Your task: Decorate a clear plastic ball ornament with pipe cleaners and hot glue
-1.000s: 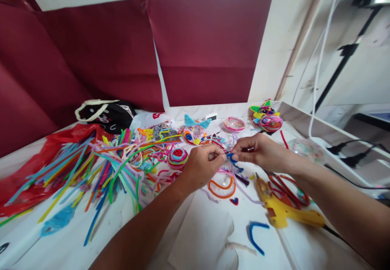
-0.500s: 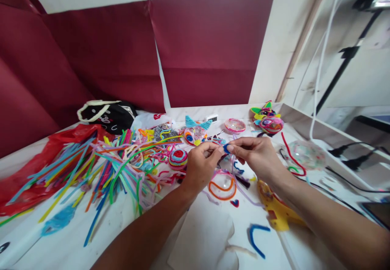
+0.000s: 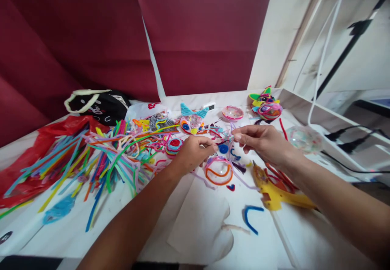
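A coiled blue pipe-cleaner disc (image 3: 223, 149) shows between my hands, right by my left fingertips; I cannot tell whether they touch it. My left hand (image 3: 195, 153) is closed, its fingers curled toward the thumb, and what it holds, if anything, is hidden. Just right of the disc, my right hand (image 3: 258, 139) pinches thumb and forefinger together near a lilac pipe cleaner; anything in the pinch is too small to name. Below them lies a clear round shell (image 3: 218, 166) with an orange pipe-cleaner curve (image 3: 218, 180). A small red-and-blue heart (image 3: 230, 187) is nearby.
Loose pipe cleaners (image 3: 103, 156) spread over a red plastic bag (image 3: 21, 172) at left. A yellow glue gun (image 3: 274, 190) lies under my right forearm. A bent blue pipe cleaner (image 3: 248, 220) is in front. Decorated figures (image 3: 193, 121), a clear bowl (image 3: 232, 113) and a black bag (image 3: 97, 107) stand behind.
My hands have moved apart. The blue disc, earlier pinched between both hands, now shows in the gap between them, out of the right fingers. The view has tilted down a little.
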